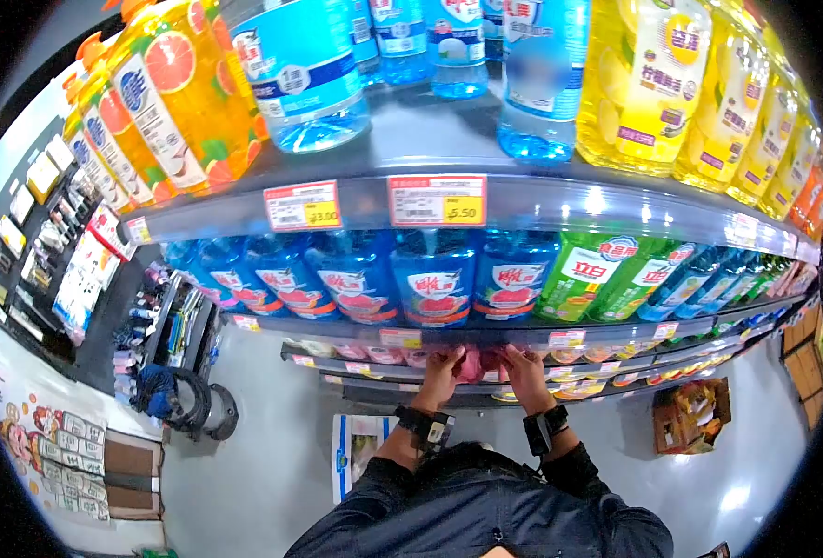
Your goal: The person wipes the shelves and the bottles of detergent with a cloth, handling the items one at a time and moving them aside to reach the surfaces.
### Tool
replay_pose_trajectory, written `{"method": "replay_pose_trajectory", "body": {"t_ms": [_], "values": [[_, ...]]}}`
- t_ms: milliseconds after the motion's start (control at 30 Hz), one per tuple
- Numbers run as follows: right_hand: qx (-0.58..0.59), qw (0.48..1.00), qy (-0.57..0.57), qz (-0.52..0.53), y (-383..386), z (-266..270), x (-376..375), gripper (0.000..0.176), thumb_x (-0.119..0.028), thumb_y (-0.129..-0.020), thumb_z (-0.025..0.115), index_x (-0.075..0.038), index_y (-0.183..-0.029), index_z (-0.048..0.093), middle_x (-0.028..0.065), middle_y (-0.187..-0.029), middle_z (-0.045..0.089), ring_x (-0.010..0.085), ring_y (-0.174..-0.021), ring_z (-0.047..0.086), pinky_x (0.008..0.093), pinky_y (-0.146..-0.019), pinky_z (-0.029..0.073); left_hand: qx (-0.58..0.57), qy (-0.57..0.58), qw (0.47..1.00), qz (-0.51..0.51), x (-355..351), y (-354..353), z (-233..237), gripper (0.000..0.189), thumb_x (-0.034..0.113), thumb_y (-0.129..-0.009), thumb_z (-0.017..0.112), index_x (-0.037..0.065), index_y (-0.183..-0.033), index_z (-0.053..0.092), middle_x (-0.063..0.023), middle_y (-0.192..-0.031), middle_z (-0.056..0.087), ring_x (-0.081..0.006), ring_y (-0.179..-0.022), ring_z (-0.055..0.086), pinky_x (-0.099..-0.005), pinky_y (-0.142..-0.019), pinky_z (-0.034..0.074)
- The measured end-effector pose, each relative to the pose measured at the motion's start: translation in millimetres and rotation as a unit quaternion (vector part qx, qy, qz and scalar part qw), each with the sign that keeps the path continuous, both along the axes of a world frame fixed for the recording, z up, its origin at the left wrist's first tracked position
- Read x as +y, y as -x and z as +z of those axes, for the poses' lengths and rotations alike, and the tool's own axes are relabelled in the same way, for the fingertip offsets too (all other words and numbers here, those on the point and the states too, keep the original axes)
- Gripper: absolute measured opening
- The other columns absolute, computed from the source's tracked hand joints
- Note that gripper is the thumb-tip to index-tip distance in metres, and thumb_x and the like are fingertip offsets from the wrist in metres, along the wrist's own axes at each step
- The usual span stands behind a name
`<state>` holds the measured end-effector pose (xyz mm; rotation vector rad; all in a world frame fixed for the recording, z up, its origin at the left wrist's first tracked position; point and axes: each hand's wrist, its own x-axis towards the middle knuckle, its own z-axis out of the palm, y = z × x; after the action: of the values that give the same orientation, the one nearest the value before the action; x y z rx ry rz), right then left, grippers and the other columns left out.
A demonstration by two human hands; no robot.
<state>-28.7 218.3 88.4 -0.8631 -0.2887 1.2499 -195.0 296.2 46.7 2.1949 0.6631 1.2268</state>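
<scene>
My left hand (pixel 442 379) and my right hand (pixel 527 379) reach in to a lower shelf, below the row of blue bottles. Between them is a pink container (pixel 469 366), partly hidden by my fingers and the shelf edge above. The fingers of both hands are closed against its two sides. Its exact kind does not show. More pink containers (pixel 382 354) stand to the left on the same shelf, and round-lidded goods (pixel 600 352) line it to the right. Dark bands with devices sit on both wrists.
Above, a shelf edge (pixel 616 333) overhangs my hands, with blue bottles (pixel 433 284) and green bottles (pixel 574 274) behind it. Higher up are orange bottles (pixel 172 93) and yellow bottles (pixel 649 79). An open carton (pixel 692 415) stands on the floor at right; a white-and-blue package (pixel 359 451) lies at left.
</scene>
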Motion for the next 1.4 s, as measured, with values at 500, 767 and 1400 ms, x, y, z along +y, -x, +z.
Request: {"method": "replay_pose_trajectory", "body": {"t_ms": [500, 767, 1400], "values": [[-0.002, 0.983, -0.019, -0.182, -73.0, 6.9, -45.9, 0.01, -0.016, -0.082, 0.048, -0.008, -0.08, 0.053, 0.0006, -0.078, 0.055, 0.0118, -0.07, 0.052, 0.0253, -0.066, 0.041, -0.042, 0.107, 0.978, -0.174, -27.5, -69.5, 16.2, 0.08, -0.013, -0.064, 0.051, 0.02, -0.128, 0.018, -0.0192, -0.112, 0.04, -0.0308, -0.102, 0.042, -0.0331, -0.087, 0.033], [-0.055, 0.994, -0.028, -0.088, -30.5, 8.4, -22.2, 0.004, -0.005, -0.078, 0.051, -0.005, -0.082, 0.052, 0.0035, -0.078, 0.056, 0.0146, -0.074, 0.055, 0.0264, -0.07, 0.045, -0.05, 0.296, 0.927, -0.224, -17.8, -52.8, 1.8, 0.064, -0.007, -0.069, 0.053, 0.017, -0.124, 0.029, -0.013, -0.098, 0.052, -0.0271, -0.09, 0.05, -0.0324, -0.084, 0.036], [0.062, 0.965, -0.107, 0.232, 92.7, 20.0, 51.3, 0.027, -0.005, -0.079, 0.049, -0.004, -0.106, 0.045, 0.0066, -0.103, 0.052, 0.0197, -0.094, 0.049, 0.0331, -0.08, 0.04, -0.439, 0.538, 0.72, 0.011, 33.9, 114.6, 56.9, 0.032, 0.034, -0.083, 0.047, 0.002, -0.082, 0.05, -0.0022, -0.069, 0.05, -0.0131, -0.063, 0.045, -0.0246, -0.061, 0.039]]}}
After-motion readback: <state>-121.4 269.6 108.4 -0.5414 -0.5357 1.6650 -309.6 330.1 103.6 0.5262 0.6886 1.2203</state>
